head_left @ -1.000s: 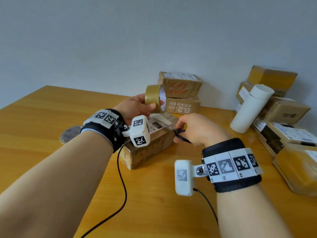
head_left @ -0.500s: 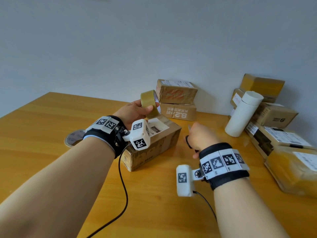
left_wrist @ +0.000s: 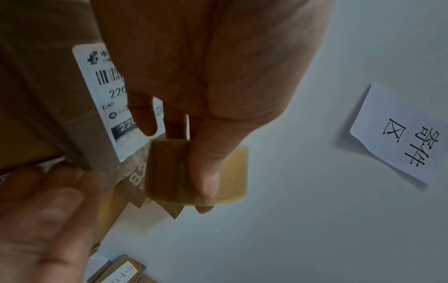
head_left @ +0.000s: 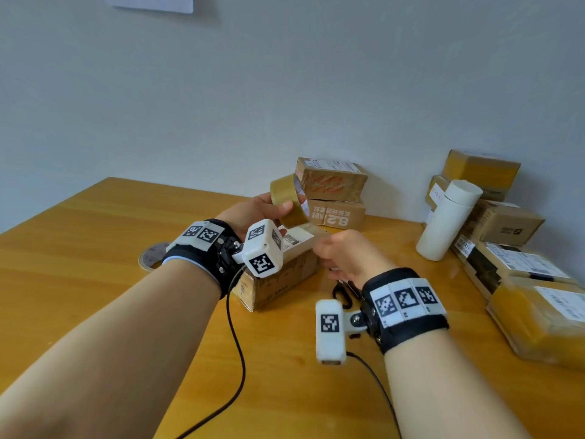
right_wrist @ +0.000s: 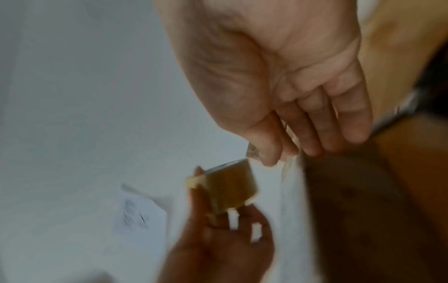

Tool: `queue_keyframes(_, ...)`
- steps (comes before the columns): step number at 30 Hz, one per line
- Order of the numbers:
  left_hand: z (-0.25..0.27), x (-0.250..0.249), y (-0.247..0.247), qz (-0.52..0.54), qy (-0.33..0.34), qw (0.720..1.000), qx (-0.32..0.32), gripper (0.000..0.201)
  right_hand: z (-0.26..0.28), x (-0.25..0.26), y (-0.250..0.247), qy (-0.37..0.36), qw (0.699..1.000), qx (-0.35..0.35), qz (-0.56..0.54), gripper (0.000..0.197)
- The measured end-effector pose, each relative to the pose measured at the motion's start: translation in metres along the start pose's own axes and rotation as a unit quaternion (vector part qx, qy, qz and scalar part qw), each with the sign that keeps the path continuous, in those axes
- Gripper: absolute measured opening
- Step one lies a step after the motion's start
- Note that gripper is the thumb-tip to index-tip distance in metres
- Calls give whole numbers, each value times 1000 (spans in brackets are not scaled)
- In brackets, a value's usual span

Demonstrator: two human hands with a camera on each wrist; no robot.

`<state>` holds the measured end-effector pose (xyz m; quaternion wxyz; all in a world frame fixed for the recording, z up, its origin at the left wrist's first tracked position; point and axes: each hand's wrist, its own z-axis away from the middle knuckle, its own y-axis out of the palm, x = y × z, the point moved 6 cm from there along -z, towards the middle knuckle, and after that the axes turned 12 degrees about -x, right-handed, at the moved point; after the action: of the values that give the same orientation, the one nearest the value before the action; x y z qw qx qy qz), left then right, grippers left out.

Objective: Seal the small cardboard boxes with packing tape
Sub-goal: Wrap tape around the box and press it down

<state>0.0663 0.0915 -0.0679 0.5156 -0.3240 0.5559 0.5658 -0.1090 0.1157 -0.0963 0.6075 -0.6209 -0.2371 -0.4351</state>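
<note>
Tape roll (head_left: pixel 289 201) gripped by left hand (head_left: pixel 250 213) above box (head_left: pixel 278 274) on bench (head_left: pixel 79 248). Right hand (head_left: pixel 345 255) pinches the tape end by thumb and forefinger. Scissors (head_left: pixel 343 291) lie beside box.

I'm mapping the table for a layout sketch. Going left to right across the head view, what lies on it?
flat tape roll → labelled cardboard box → scissors → white tube → pile of taped parcels.

A parcel-packing room: labelled parcels (head_left: pixel 329 182) stacked on a wooden table (head_left: pixel 79 248).
</note>
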Motion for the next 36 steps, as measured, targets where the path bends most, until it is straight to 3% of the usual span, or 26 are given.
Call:
queue_keyframes(2,2,-2,1,1,8,1000,4,27,6,8,6,44,988,27,-143,28)
queue_keyframes(5,8,-3,2,-3,7,1000,10,21,13,20,10,59,967,47,-244,17)
queue_keyframes(15,15,-3,2,-1,18,1000,15,33,19,29,10,36,963,-14,-266,19)
queue_keyframes(18,17,1,0,-1,-16,1000,12,38,20,32,2,-27,974,-76,-213,6)
queue_keyframes(19,19,1,-1,10,-42,999,-4,35,18,33,-3,-67,978,-112,-162,11)
queue_keyframes(21,22,3,-9,47,-110,991,-54,7,17,40,-14,-157,969,-187,-23,25)
queue_keyframes(22,22,2,-13,43,-126,987,-84,16,19,44,-18,-191,957,-212,44,28)
queue_keyframes(23,22,2,-18,13,-123,986,-111,39,22,49,-20,-217,943,-226,110,28)
queue_keyframes(25,18,-8,-20,-156,-24,978,-134,72,26,60,-20,-257,917,-222,211,26)
queue_keyframes(26,19,-15,-11,-252,41,960,-119,74,27,65,-18,-273,908,-207,242,25)
queue_keyframes(28,19,-18,5,-397,109,908,-75,53,31,72,-16,-292,904,-172,261,21)
queue_keyframes(30,21,-16,13,-492,114,862,-42,26,36,76,-15,-305,899,-155,274,21)
queue_keyframes(32,23,-13,17,-536,111,836,-29,16,41,79,-15,-315,895,-138,283,23)
queue_keyframes(36,20,-17,15,-498,145,849,-97,23,46,83,-17,-280,930,-53,233,25)
